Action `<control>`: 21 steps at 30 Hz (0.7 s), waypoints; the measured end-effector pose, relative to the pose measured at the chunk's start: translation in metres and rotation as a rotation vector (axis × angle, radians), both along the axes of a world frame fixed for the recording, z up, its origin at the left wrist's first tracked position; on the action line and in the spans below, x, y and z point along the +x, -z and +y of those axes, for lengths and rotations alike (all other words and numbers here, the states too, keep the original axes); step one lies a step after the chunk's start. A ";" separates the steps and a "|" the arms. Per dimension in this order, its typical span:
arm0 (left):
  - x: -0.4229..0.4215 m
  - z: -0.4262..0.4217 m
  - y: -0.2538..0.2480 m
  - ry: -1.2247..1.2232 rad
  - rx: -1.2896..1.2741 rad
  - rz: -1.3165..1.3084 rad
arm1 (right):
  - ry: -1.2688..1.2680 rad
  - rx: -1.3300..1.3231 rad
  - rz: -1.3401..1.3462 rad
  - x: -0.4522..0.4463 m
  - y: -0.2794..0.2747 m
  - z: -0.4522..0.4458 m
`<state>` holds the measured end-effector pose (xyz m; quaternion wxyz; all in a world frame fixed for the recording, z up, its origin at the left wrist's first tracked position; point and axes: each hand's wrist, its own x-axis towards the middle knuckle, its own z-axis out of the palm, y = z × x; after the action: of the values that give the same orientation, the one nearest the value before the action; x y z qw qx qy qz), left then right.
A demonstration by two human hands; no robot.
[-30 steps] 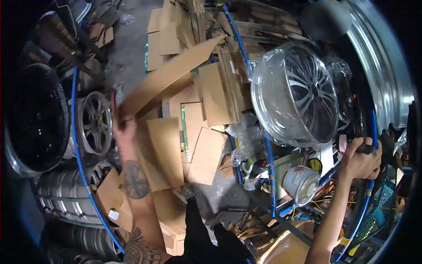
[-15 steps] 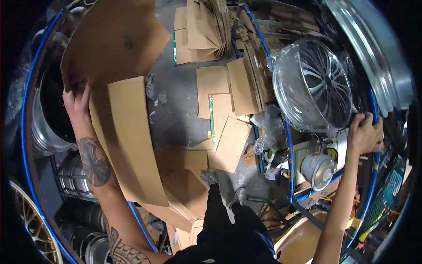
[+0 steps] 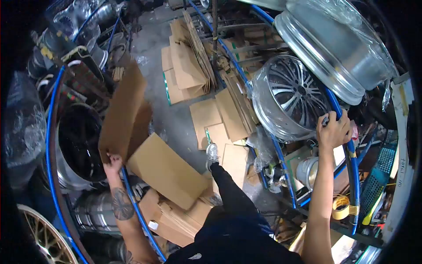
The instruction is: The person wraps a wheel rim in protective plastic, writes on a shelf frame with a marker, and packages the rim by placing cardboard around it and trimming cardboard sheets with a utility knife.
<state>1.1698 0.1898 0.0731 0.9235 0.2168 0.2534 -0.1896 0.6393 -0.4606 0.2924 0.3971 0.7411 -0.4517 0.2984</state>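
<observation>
One folded brown cardboard sheet (image 3: 119,116) tilts up at left, lower edge pinched in the left hand (image 3: 114,163); the right hand (image 3: 334,130) wraps a blue tubular rail (image 3: 354,180). Cardboard handling looks in hand, calling for a steady pinch next.

The raised cardboard (image 3: 122,110) is matt brown paperboard, smooth across its face, like the cardboard panel (image 3: 169,171) below. The blue rail (image 3: 354,180) has a smooth, glossy skin. Clear, crinkled plastic film (image 3: 263,99) glints around the spoked wheel (image 3: 302,91), whose metal face looks polished. The large rim (image 3: 307,48) is bright silvery metal, its lip mirror-like. The tape roll (image 3: 340,207) is shiny yellow plastic; the trousers (image 3: 233,189) are matt black cloth; the floor (image 3: 151,48) is dull grey.
</observation>
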 end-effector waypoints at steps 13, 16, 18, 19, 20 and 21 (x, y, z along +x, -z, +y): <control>0.082 -0.043 -0.043 0.141 0.313 -0.122 | 0.021 0.224 -0.166 -0.067 0.056 -0.041; 0.125 -0.167 -0.054 0.137 0.243 -0.040 | 0.034 0.099 -0.075 -0.033 0.036 -0.033; 0.153 -0.253 -0.062 0.154 0.178 0.045 | 0.025 0.057 -0.052 -0.015 0.026 -0.030; 0.167 -0.290 -0.068 0.161 0.117 0.062 | 0.022 0.047 -0.047 -0.008 0.024 -0.030; 0.186 -0.312 -0.065 0.199 -0.055 0.025 | 0.019 0.043 -0.043 0.000 0.022 -0.029; 0.194 -0.347 -0.089 0.219 -0.005 0.041 | 0.020 0.042 -0.039 0.007 0.020 -0.027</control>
<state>1.3634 -0.1572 0.1619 0.8924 0.2368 0.2465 -0.2946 0.6459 -0.4876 0.2725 0.3756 0.7388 -0.4730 0.2990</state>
